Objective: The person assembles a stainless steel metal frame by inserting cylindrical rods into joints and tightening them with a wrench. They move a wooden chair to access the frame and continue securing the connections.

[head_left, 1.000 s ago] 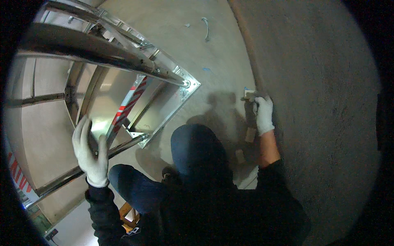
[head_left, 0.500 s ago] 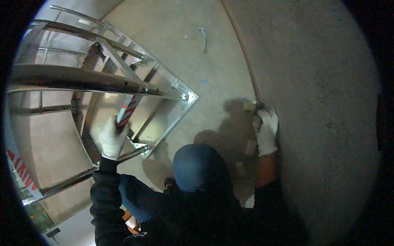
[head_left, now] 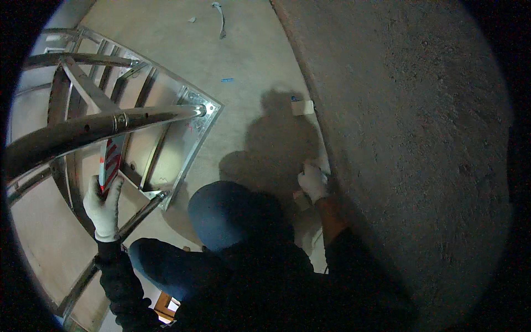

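Observation:
My left hand [head_left: 104, 209], in a white work glove, is wrapped around the lower end of a flat bar with red and white stripes [head_left: 112, 160]. That bar sits within a metal frame of shiny round tubes [head_left: 88, 128] on my left. My right hand [head_left: 313, 182], gloved too, is low over the floor by the foot of the wall. Its fingers are curled, and whatever they may hold is hidden. Just beyond it lies a small pale block [head_left: 302, 107] with a blue bit at its corner. A similar pale piece [head_left: 302, 201] lies close to my right wrist.
A rough grey wall [head_left: 420, 138] rises along my right side. On the concrete floor [head_left: 254, 61] lie a thin pale strip [head_left: 222, 23] and a blue scrap [head_left: 227, 80]. The frame's flat metal panel [head_left: 176, 145] has a corner jutting toward the middle. My bent knees [head_left: 229, 216] are below.
My right hand has drawn back toward me along the wall's foot, away from the pale block. The view has shifted, while my left hand keeps its grip on the striped bar.

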Action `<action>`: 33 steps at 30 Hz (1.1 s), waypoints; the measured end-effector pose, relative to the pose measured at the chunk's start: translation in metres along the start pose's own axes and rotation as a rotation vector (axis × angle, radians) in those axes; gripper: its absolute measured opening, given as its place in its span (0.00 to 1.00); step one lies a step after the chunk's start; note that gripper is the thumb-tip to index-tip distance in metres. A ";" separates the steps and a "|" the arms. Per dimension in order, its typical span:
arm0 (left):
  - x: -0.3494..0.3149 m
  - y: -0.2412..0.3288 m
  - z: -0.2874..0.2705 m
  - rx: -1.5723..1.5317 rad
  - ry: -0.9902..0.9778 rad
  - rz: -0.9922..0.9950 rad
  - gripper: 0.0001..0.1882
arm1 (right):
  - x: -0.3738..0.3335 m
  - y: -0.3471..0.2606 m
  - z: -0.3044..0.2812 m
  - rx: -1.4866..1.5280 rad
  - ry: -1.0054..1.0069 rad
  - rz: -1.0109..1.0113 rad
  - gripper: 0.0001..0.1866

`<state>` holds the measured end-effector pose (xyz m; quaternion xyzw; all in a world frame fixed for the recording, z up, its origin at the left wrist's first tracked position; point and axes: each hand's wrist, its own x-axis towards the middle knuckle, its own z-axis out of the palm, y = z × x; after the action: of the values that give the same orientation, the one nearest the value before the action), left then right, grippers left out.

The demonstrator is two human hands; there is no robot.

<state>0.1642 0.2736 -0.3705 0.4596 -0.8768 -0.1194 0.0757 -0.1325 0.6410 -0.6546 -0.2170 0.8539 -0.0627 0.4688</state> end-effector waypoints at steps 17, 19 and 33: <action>-0.003 0.012 0.004 0.085 0.045 0.038 0.18 | -0.012 0.008 0.036 -0.081 0.258 -0.089 0.34; -0.002 0.014 0.005 0.083 0.046 0.042 0.18 | 0.008 -0.021 0.020 0.013 0.429 -0.123 0.31; 0.011 0.045 -0.005 0.187 -0.025 -0.002 0.17 | 0.193 -0.132 -0.084 -0.182 0.366 -0.308 0.21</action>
<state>0.1240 0.2887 -0.3532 0.4639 -0.8846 -0.0428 0.0216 -0.2509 0.4317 -0.7167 -0.3708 0.8836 -0.0944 0.2699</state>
